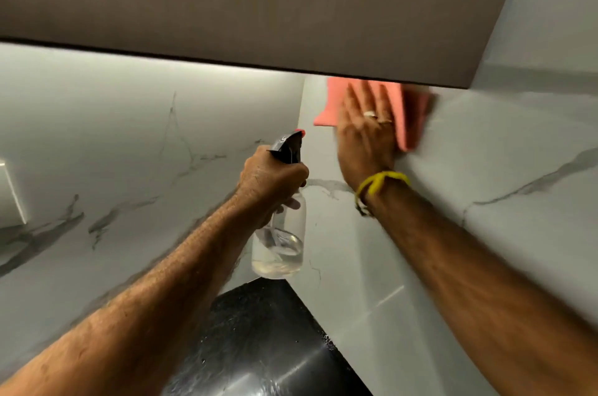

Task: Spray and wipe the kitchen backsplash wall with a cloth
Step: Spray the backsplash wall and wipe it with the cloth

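At six o'clock, nearest the camera, lies the black speckled countertop (259, 340), glossy and flecked with droplets, wedged into the corner where two marble-look walls meet. Both bare forearms rise from the lower edge toward that corner.

At the middle of the view the left hand (275, 182) grips the neck of a clear spray bottle (280, 243), fingers curled round it just under the black trigger head, whose red nozzle tip points toward one o'clock. Whether a finger sits on the trigger I cannot tell. The bottle hangs upright and holds a little clear liquid at its bottom.

Farther off, at one o'clock, the right hand (365, 133) lies flat on a pink cloth (412, 117), fingers straight and slightly spread, pressing it against the backsplash wall (485, 152) just under the brown overhead cabinet (259, 7). A ring shows on one finger and a yellow thread band (378, 183) circles the wrist. The cloth's edges are blurred.

The wiping step looks to be in hand, at the top strip of the right-hand wall beside the corner. The next move likely calls for drawing the cloth down toward four o'clock with steady flat pressure, the bottle kept clear; the left wall at nine o'clock probably awaits its own spray
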